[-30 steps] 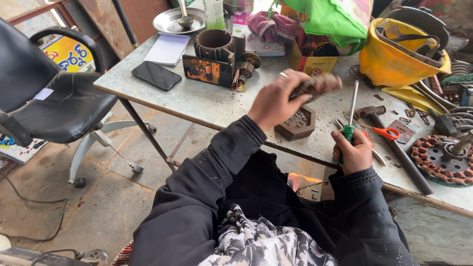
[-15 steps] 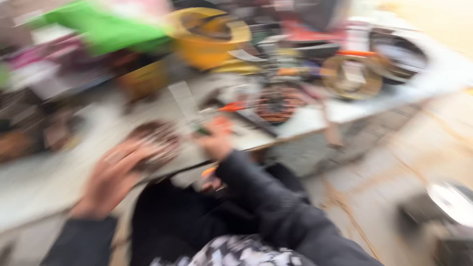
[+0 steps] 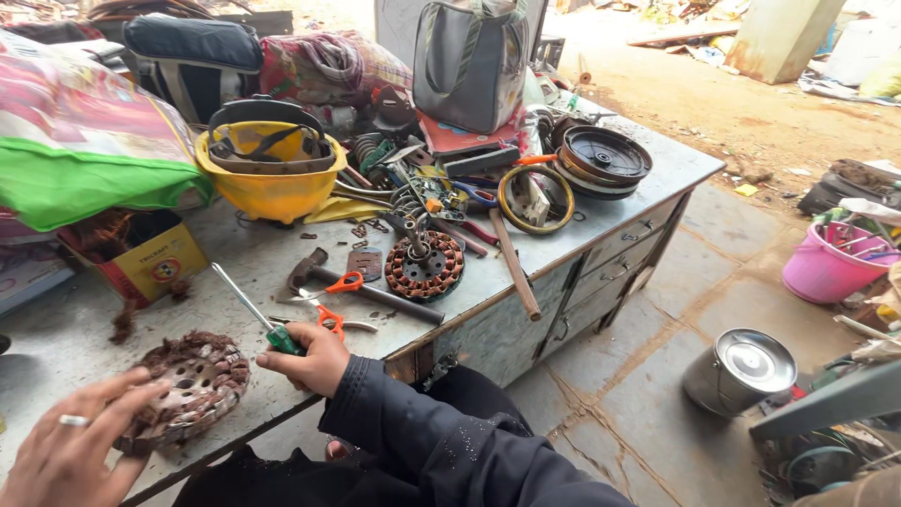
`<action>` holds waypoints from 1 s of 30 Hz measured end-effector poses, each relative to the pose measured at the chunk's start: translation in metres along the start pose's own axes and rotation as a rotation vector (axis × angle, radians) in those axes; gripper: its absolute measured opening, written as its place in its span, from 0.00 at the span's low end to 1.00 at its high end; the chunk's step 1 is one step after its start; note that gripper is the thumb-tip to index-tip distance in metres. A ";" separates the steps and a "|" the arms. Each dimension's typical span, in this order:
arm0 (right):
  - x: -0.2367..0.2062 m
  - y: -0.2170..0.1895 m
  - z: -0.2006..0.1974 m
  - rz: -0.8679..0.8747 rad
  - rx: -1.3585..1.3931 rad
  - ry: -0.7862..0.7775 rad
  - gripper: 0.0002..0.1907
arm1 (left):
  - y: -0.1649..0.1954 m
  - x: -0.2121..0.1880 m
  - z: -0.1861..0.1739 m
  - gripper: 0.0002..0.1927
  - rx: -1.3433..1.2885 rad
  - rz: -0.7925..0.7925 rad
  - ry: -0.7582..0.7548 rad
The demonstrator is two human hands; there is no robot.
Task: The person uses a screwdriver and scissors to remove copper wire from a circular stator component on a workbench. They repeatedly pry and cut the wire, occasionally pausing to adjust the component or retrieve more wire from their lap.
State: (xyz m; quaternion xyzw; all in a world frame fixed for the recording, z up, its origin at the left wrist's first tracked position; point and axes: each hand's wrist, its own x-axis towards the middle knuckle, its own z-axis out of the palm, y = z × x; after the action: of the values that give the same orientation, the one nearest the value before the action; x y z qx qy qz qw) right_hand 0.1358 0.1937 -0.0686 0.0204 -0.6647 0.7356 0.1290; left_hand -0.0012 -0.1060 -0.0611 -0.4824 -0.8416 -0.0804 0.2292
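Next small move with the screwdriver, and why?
Probably swing the tip of the green-handled screwdriver down toward the brown wound stator. The right hand grips its handle with the shaft pointing up and away, clear of the windings, while the left hand already rests on the stator's edge, steadying it on the table.
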 end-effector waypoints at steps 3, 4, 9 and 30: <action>-0.001 -0.002 0.001 0.009 -0.006 -0.003 0.14 | -0.013 0.009 0.004 0.63 0.193 -0.099 -0.182; -0.001 -0.003 0.001 0.014 -0.014 0.004 0.14 | -0.016 0.012 0.005 0.67 0.268 -0.161 -0.257; 0.000 -0.005 0.001 0.009 -0.011 -0.006 0.14 | -0.011 0.012 0.007 0.73 0.341 -0.176 -0.332; 0.049 0.080 -0.019 -1.100 -1.159 0.259 0.16 | 0.059 -0.016 -0.034 0.66 -0.587 -0.268 0.329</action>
State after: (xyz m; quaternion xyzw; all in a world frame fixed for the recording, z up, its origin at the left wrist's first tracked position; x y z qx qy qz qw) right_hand 0.0741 0.2139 -0.1385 0.1890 -0.8150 0.1020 0.5383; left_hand 0.0661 -0.0996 -0.0439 -0.3938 -0.7903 -0.4243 0.2007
